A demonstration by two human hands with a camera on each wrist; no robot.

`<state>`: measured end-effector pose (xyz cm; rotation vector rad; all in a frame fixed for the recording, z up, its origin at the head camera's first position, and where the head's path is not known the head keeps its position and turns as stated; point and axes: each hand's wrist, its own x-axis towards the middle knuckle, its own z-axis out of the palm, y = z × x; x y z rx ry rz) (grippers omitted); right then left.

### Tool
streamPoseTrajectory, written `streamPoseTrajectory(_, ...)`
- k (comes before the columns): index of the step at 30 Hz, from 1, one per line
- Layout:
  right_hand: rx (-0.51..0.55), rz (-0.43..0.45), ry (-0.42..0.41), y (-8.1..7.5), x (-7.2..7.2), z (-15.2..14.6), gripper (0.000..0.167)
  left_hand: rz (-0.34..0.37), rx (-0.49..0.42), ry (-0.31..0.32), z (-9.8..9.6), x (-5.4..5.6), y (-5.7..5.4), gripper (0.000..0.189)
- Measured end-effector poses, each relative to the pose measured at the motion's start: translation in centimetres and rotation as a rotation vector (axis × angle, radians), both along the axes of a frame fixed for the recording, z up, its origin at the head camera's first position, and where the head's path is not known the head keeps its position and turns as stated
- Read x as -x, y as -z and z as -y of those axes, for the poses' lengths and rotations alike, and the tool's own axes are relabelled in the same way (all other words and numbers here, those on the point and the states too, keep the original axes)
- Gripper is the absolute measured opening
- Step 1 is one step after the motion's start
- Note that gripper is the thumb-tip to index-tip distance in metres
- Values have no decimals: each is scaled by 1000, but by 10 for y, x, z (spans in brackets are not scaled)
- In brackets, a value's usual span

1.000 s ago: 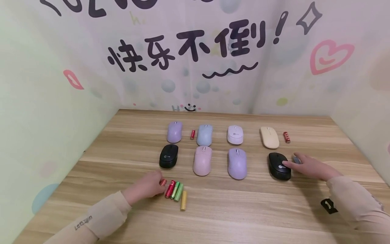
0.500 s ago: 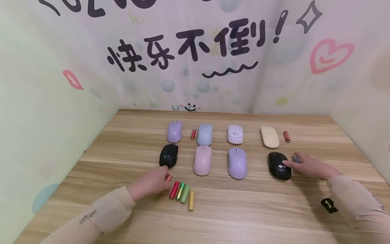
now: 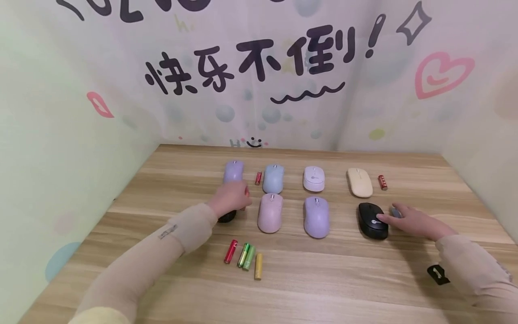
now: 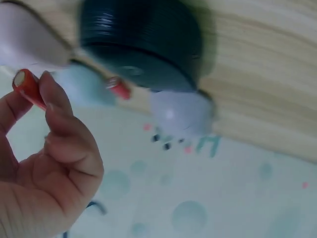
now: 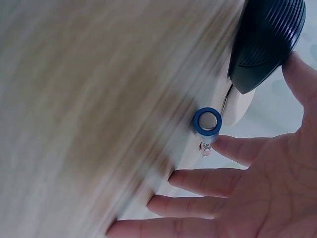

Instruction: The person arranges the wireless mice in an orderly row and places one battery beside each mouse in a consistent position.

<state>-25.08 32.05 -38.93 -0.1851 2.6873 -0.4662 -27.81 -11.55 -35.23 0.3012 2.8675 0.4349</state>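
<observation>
My left hand [image 3: 229, 198] pinches a red battery [image 4: 30, 90] between thumb and fingertips. In the head view it hovers over the left black mouse [image 3: 227, 217], hiding most of it, and overlaps the lower part of a purple mouse [image 3: 234, 171]. A loose red battery [image 3: 258, 178] lies beyond the hand, beside the blue mouse [image 3: 273, 178]. At the right, my right hand [image 3: 417, 221] rests with fingers spread. Its thumb touches the right black mouse [image 3: 371, 219], and its index fingertip is at a blue-ended battery [image 5: 207, 121] beside that mouse.
A pink mouse [image 3: 270, 213], a lilac mouse [image 3: 317, 217], a white mouse [image 3: 314, 179] and a cream mouse [image 3: 360, 182] stand across the wooden table [image 3: 315, 288]. Nearer me lie a red battery [image 3: 230, 251], green batteries [image 3: 249, 258] and a yellow battery [image 3: 258, 266]. Another red battery [image 3: 382, 182] lies back right.
My left hand has lifted the red battery from beside the row and carried it up and right to the left black mouse. The loose batteries shifted slightly right. My right hand has stayed put.
</observation>
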Motion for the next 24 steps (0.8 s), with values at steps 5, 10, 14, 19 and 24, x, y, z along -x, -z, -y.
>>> streamPoseTrajectory(5, -5, 4, 2, 2, 0, 0, 92, 66, 49, 16, -4, 25, 17, 23)
streamPoseTrajectory(10, 0, 1, 0, 2, 0, 0, 91, 80, 107, 66, -10, 33, 27, 26)
streamPoseTrajectory(14, 6, -5, -3, 2, 1, 0, 91, 117, 135, 69, -13, 35, 29, 26)
streamPoseTrajectory(19, 7, -8, -5, 2, 2, 0, 90, 149, 129, 72, -13, 37, 28, 27)
streamPoseTrajectory(24, 3, -4, -7, 1, 2, 0, 90, 178, 117, 57, -13, 37, 27, 27)
